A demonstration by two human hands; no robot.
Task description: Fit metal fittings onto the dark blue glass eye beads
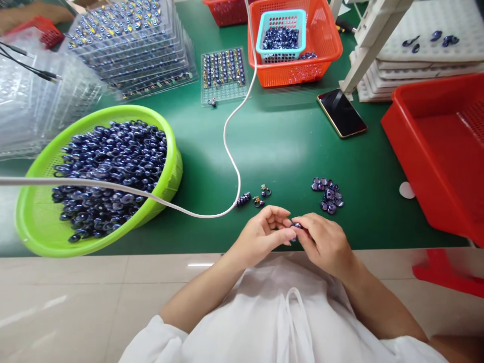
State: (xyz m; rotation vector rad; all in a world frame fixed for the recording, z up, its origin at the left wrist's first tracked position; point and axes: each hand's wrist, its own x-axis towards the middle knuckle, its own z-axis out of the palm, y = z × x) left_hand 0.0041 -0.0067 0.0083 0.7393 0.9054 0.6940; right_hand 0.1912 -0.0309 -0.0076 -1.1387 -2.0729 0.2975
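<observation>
Glossy dark piece (297,225), held
Fingers (307,227) of the right hand (329,244) pinch it; left hand (261,233) curls beside, grip unclear.

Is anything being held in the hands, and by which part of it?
The right hand holds a small dark shiny piece in its fingers, beside the left hand. Which part is gripped cannot be told: it is partly covered.

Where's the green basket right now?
In the head view, the green basket sits on the green table at far left, left of the left hand, near stacked clear trays.
</observation>
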